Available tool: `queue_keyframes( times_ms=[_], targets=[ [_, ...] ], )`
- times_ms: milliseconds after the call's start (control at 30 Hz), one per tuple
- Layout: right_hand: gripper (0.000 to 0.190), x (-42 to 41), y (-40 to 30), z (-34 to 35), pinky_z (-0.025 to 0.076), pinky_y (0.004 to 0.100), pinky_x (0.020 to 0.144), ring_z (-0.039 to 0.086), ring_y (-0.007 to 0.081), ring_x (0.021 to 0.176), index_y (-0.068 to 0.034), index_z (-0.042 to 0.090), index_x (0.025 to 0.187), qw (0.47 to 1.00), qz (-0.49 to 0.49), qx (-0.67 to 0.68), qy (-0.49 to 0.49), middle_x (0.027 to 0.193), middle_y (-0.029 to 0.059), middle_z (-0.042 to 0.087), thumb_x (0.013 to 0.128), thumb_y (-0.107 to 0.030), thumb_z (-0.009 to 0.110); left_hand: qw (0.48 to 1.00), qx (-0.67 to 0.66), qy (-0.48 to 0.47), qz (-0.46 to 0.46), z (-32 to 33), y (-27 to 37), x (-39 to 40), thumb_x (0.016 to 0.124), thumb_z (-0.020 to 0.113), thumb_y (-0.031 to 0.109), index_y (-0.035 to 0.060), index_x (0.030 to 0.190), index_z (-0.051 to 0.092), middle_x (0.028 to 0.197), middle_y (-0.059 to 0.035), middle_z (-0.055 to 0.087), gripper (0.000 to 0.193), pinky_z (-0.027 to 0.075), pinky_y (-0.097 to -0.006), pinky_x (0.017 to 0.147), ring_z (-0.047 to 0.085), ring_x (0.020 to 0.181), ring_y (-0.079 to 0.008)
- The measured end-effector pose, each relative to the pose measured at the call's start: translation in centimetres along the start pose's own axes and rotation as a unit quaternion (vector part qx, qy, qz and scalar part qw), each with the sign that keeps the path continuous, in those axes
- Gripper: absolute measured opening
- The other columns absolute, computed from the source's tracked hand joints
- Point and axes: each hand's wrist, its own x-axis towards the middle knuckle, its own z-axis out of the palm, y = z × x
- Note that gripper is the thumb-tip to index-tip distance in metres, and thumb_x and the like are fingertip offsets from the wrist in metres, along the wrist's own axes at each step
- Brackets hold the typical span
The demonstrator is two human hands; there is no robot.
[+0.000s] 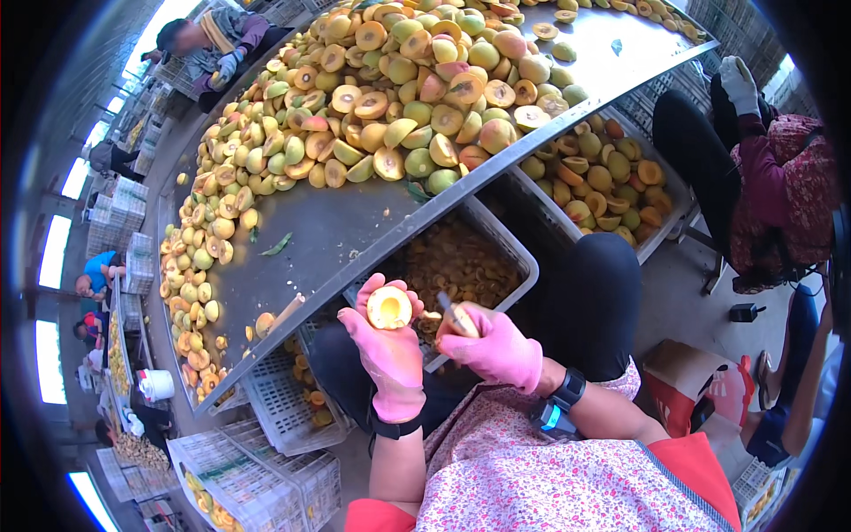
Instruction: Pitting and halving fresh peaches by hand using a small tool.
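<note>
My left hand (393,372), in a pink glove, holds a halved peach-like fruit (391,308), cut face up with a hollow where its stone sat. My right hand (498,349), gloved too, grips the wooden handle (465,322) of a small tool. Its short metal end points up and left, blurred, apart from the fruit. Beneath both hands, between my knees, stands a plastic crate (530,282) holding many brown and yellow pieces. In front of me a large heap of halved fruit (372,106) lies on a metal-topped table (312,226).
Another wooden handle (290,307) lies at the table's edge (372,266). Fruit halves fill a crate (655,249) to the right; a perforated crate (272,412) stands left. One person (778,186) sits at right, another (223,50) across the table. Stacked crates (266,479) stand lower left.
</note>
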Motion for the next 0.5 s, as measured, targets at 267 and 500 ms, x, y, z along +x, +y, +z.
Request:
queue_keyframes(
  times_ms=[267,500],
  targets=[
    [0.024,1.0,-0.8,2.4,0.037,0.0206,0.049,0.048,0.0024,0.056,-0.010,0.064,0.110,0.993,0.014,-0.052,0.105,0.077,-0.0055,0.058,0.092,-0.023,0.073,0.979,0.082,0.086,0.167,-4.2,6.7,-2.3,0.105,0.045,0.054,0.0052,0.132,0.054,0.111,-0.0121,0.065,0.057,0.052,-0.0389,0.089,0.063,0.097,-0.0232],
    [0.020,2.5,0.2,2.6,0.038,0.0215,0.046,0.046,0.0031,0.050,-0.010,0.062,0.105,0.994,0.043,-0.042,0.089,0.071,-0.0055,0.054,0.096,-0.026,0.067,0.763,0.573,0.219,0.206,-12.7,16.5,-3.4,0.103,0.056,0.032,-0.0005,0.131,0.057,0.125,-0.0118,0.056,0.043,0.047,-0.0322,0.098,0.055,0.114,-0.0223]
  ],
)
